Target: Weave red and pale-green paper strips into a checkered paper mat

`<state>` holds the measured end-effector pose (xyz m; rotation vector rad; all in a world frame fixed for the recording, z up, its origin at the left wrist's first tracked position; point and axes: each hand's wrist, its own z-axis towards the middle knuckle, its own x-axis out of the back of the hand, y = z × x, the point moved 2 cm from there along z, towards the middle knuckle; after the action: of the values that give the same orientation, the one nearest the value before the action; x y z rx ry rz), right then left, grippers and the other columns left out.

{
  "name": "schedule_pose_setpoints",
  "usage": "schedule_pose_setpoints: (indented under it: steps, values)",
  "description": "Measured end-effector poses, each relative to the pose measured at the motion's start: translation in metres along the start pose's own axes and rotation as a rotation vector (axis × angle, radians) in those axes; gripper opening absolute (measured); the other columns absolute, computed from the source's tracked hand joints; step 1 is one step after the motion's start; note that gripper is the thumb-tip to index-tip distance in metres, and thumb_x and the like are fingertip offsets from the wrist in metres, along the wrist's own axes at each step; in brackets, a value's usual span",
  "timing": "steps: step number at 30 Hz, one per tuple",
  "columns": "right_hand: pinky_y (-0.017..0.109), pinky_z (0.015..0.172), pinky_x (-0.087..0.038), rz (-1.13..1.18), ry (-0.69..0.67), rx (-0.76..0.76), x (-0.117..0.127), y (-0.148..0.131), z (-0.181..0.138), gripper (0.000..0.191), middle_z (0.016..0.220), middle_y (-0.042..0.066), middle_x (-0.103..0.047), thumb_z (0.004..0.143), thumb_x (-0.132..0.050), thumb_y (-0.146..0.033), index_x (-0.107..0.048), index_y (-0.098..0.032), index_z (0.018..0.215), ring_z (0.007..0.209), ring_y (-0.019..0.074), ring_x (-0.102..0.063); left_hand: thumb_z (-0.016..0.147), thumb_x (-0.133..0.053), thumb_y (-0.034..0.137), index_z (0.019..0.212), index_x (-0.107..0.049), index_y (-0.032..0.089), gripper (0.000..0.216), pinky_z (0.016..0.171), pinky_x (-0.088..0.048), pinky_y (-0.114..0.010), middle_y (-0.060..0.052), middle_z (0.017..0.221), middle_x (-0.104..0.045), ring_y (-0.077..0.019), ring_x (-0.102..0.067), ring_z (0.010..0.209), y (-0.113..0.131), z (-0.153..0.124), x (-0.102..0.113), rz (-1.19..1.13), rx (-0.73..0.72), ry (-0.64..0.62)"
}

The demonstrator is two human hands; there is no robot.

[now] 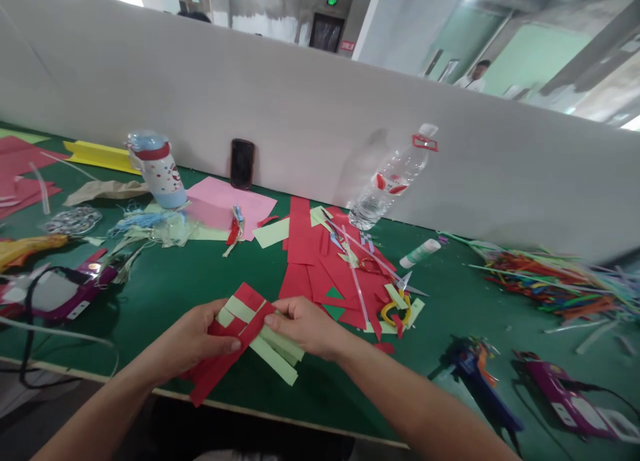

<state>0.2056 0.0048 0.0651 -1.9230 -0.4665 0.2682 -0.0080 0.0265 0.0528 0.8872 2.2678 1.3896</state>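
A woven mat of red and pale green paper strips (pixel 250 338) lies at the near edge of the green table (pixel 200 294). My left hand (pixel 193 341) grips its left side, thumb pressed on a red strip. Pinching the mat's upper right part, my right hand (pixel 305 324) has its fingers closed over the strips. Loose ends of red and green strips stick out below both hands.
A heap of red paper and strips (pixel 330 268) with yellow-handled scissors (pixel 395 308) lies just right of my hands. Behind stand a patterned flask (pixel 157 168), phone (pixel 242 162), tilted water bottle (pixel 393 181), pink sheet (pixel 225 204), glue stick (pixel 420 252). Glue guns (pixel 475 374) and coloured straws (pixel 555 284) occupy the right.
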Motion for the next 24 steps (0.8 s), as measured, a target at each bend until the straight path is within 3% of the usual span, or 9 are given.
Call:
schedule_pose_setpoints:
  steps: [6,12,19,24]
  values:
    - [0.026,0.068,-0.048,0.108,-0.070,-0.125,0.006,0.009,0.003,0.049,0.086,0.000,-0.070,0.059,-0.087,-0.044,-0.072,-0.018,0.097,0.074,0.0162,-0.062,0.070,-0.075,0.038,0.110,-0.059,0.020,0.046,0.067,-0.049,-0.027,0.002,0.086,-0.072,-0.0185,-0.066,0.075,-0.009,0.004,-0.004,-0.013,0.009,0.063]
    - [0.024,0.062,-0.046,0.105,-0.051,-0.157,0.009,0.021,0.010,0.034,0.078,-0.001,-0.068,0.062,-0.083,-0.036,-0.072,-0.017,0.088,0.065,0.0134,-0.060,0.070,-0.075,0.038,0.114,-0.058,0.019,0.051,0.068,-0.051,-0.029,0.000,0.087,-0.074,-0.0216,-0.069,0.078,-0.014,0.007,-0.004,0.007,0.020,0.089]
    - [0.026,0.065,-0.048,0.093,-0.065,-0.173,0.008,0.022,0.015,0.044,0.082,0.001,-0.069,0.061,-0.083,-0.043,-0.071,-0.017,0.094,0.072,0.0157,-0.063,0.072,-0.073,0.038,0.113,-0.058,0.020,0.048,0.071,-0.053,-0.030,0.000,0.091,-0.075,-0.0217,-0.070,0.081,-0.023,0.008,-0.003,-0.009,0.034,0.104]
    - [0.024,0.062,-0.046,0.015,-0.070,-0.181,0.006,0.020,0.024,0.042,0.076,-0.001,-0.066,0.062,-0.082,-0.050,-0.070,-0.016,0.085,0.070,0.0155,-0.061,0.073,-0.073,0.037,0.111,-0.058,0.021,0.044,0.071,-0.054,-0.031,0.000,0.089,-0.075,-0.0233,-0.071,0.082,-0.024,0.005,-0.002,-0.014,0.044,0.127]
